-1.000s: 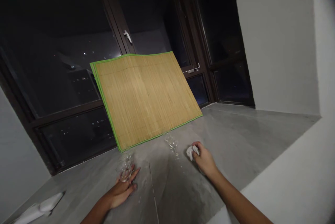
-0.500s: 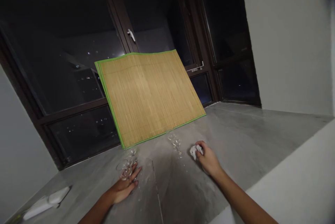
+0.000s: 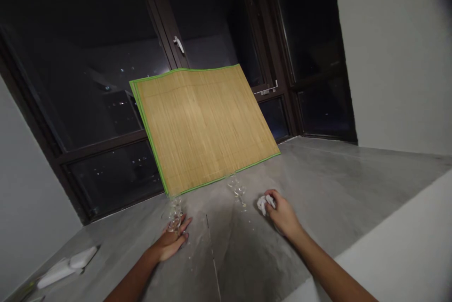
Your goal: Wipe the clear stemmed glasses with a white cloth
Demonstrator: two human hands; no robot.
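My left hand (image 3: 172, 241) lies low over the grey surface, fingers stretched out and apart. Right at its fingers is a clear stemmed glass (image 3: 174, 224), touching or nearly touching them; the clear outline is faint. Just behind stands another clear glass (image 3: 175, 202), close to the mat. Further right, more clear stemmed glasses (image 3: 240, 191) stand in a short row. My right hand (image 3: 284, 215) is closed around a crumpled white cloth or tissue (image 3: 265, 203), resting on or just above the surface beside that row.
A bamboo mat (image 3: 208, 127) with green edging leans against the dark window at the back. At the front left lies a white, flat, folded-looking item (image 3: 68, 266) with a band round it. The grey ledge (image 3: 325, 184) ends at a pale edge on the right.
The glass at my left hand has shifted slightly back, toward the mat, and my left hand with it. My right hand keeps the white cloth in nearly the same place. The view has turned slightly.
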